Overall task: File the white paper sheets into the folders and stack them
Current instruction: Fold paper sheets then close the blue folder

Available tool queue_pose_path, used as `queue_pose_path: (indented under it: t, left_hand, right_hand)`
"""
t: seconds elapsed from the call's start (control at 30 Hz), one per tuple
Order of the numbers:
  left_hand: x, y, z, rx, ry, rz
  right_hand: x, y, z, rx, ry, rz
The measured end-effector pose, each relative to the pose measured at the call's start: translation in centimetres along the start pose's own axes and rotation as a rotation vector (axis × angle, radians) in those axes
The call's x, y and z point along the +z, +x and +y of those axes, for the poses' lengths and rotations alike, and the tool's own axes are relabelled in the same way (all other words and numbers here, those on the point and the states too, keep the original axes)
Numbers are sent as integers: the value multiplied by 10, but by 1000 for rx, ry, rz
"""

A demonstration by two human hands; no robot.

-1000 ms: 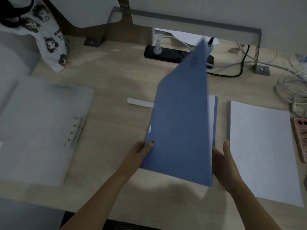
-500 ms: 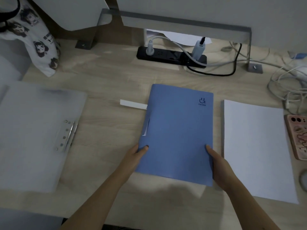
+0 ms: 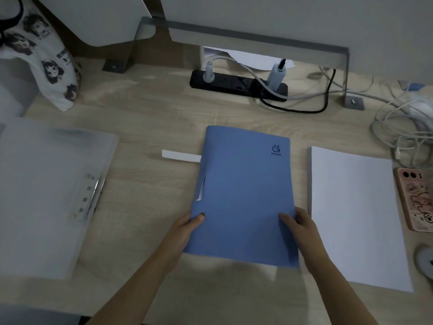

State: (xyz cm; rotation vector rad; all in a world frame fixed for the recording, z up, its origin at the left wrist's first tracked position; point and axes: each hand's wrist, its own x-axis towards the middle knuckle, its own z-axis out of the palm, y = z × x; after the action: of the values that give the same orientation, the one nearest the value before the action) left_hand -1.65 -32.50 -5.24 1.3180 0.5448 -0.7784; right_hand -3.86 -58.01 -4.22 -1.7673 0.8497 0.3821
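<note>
A closed blue folder [image 3: 243,191] lies in the middle of the wooden desk, a sliver of white paper showing at its left edge. My left hand [image 3: 185,228] grips its lower left edge, thumb on the cover. My right hand [image 3: 301,227] grips its lower right edge, thumb on top too. The folder's near end looks slightly lifted off the desk. A stack of white paper sheets [image 3: 356,214] lies just right of the folder. A translucent white folder [image 3: 44,193] with a metal clip lies at the left.
A white strip [image 3: 180,156] lies left of the blue folder's top. A black power strip [image 3: 236,84] with plugs and cables sits at the back. A pink phone [image 3: 416,198] and tangled white cables [image 3: 405,127] are at the right; a printed bag [image 3: 44,59] is back left.
The blue folder's cover, raised a second ago, has come down and the folder is closed. Both hands have shifted onto its lower edges, thumbs on the cover.
</note>
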Motion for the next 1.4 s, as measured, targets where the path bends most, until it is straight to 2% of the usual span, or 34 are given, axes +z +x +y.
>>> queue_pose_path:
  t: [0.03, 0.1, 0.2, 0.27, 0.33, 0.5, 0.67, 0.8, 0.93, 1.0, 1.1, 1.27, 1.4]
  left_hand:
    - [-2, -1, -1, -8, -23, -13]
    - [-6, -3, -3, -18, -52, -32]
    - [-12, -6, -6, -37, -65, -61]
    - [-17, -8, -6, -54, -49, -67]
    - [-19, -6, -5, -27, 50, -27]
    - [-13, 11, 10, 201, 310, 256]
    - [-12, 23, 18, 275, 699, 304]
    - [-18, 29, 11, 196, 582, 299]
    - [-21, 26, 18, -63, 120, 117]
    - [-25, 29, 20, -113, -4, 36]
    - [-18, 27, 21, -58, 74, -41]
    - [-8, 26, 20, 60, 161, 86]
    - [-6, 23, 17, 93, 253, 114]
  right_hand:
    - [0, 1, 1, -50, -92, 58]
    - [0, -2, -1, -50, -68, 48]
    - [1, -11, -10, 94, 235, -172]
    - [0, -13, -11, 94, 335, -264]
    - [2, -14, -10, 57, 357, -281]
    - [6, -17, -1, 59, 379, -264]
    - [5, -19, 5, 50, 396, -267]
    - [4, -20, 8, 56, 397, -265]
    - [3, -19, 11, 66, 394, -270]
    - [3, -18, 12, 74, 390, -275]
    - [4, -19, 11, 75, 393, -295]
    - [1, -20, 13, 102, 388, -333]
    - [-3, -18, 11, 124, 428, -358]
